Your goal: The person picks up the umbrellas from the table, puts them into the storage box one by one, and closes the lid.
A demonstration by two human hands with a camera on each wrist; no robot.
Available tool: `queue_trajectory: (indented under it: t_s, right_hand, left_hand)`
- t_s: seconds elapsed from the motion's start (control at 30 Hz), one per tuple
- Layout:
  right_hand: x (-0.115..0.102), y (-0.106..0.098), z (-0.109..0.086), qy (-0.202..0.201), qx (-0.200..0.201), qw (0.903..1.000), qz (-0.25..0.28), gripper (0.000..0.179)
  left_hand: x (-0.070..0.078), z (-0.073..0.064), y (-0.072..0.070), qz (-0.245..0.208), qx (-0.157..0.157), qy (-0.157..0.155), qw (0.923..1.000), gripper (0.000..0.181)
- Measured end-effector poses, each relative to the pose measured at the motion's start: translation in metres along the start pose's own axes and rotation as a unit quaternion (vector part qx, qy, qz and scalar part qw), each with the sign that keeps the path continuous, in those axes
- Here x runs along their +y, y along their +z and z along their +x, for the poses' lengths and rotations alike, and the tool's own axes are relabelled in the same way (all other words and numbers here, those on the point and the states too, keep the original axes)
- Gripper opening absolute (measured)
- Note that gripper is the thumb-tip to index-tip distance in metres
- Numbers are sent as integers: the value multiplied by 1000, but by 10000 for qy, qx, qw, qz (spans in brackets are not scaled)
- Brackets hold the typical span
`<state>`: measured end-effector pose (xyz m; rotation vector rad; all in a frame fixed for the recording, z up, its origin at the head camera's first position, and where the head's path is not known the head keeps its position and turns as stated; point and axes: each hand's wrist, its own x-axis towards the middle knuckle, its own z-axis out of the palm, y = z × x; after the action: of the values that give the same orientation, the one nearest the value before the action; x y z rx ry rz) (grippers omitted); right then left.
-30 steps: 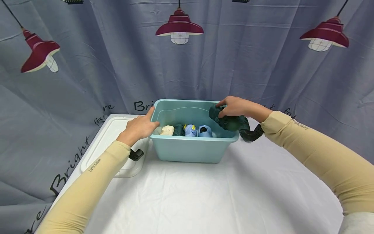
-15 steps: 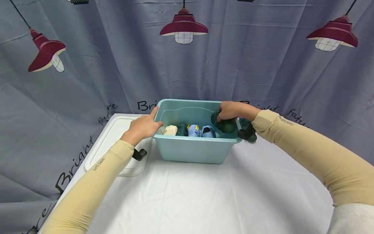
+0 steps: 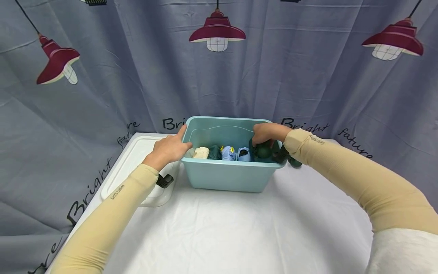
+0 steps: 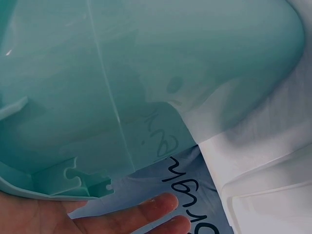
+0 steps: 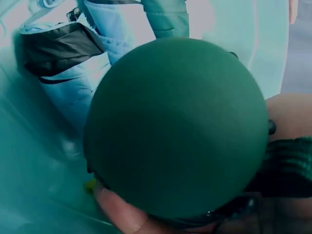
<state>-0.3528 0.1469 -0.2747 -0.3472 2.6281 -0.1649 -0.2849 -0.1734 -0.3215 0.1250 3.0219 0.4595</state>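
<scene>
My right hand [image 3: 264,133] reaches into the right end of the light teal plastic bin [image 3: 226,174], gripping a dark green folded umbrella [image 3: 262,150]. In the right wrist view, the round green end of its handle [image 5: 178,126] fills the middle, with a fingertip curled below it. My left hand [image 3: 167,150] rests on the bin's left rim, thumb over the inside; the left wrist view shows straight fingers [image 4: 141,214] outside the wall. In a row inside lie a cream bundle [image 3: 200,153], another dark green one [image 3: 214,152] and two light blue folded umbrellas [image 3: 228,153].
A white lid [image 3: 128,161] lies on the white-covered table [image 3: 219,228], left of the bin. Another dark green item [image 3: 294,162] sits just right of the bin, partly hidden by my right wrist. A grey-blue curtain [image 3: 154,76] with printed lamps hangs behind.
My right hand has lowered the dark green umbrella from above the right rim down into the bin, beside the light blue ones. My left hand has stayed on the left rim.
</scene>
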Motion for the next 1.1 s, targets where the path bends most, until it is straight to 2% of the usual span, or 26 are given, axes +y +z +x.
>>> queue_trajectory:
  t_s: [0.1, 0.27, 0.43, 0.53, 0.8, 1.1]
  right_hand:
    - [0, 2, 7, 104, -80, 9998, -148, 15]
    - [-1, 5, 16, 304, -393, 9984, -268, 35]
    - [-3, 6, 20, 278, -624, 9965, -474, 27]
    - [-2, 8, 22, 211, -716, 9965, -384, 24]
    - [2, 16, 26, 107, -1038, 9943, -222, 27]
    - [2, 14, 27, -167, -1254, 9900, -619, 37]
  left_hand:
    - [1, 0, 0, 18, 10, 5, 10000, 82]
    - [2, 1, 0, 26, 23, 11, 10000, 82]
    - [2, 1, 0, 39, 31, 0, 10000, 82]
    - [2, 1, -1, 48, -1, -19, 10000, 82]
    - [2, -1, 1, 24, -19, -22, 10000, 81]
    - [0, -1, 1, 21, 56, 3, 10000, 81]
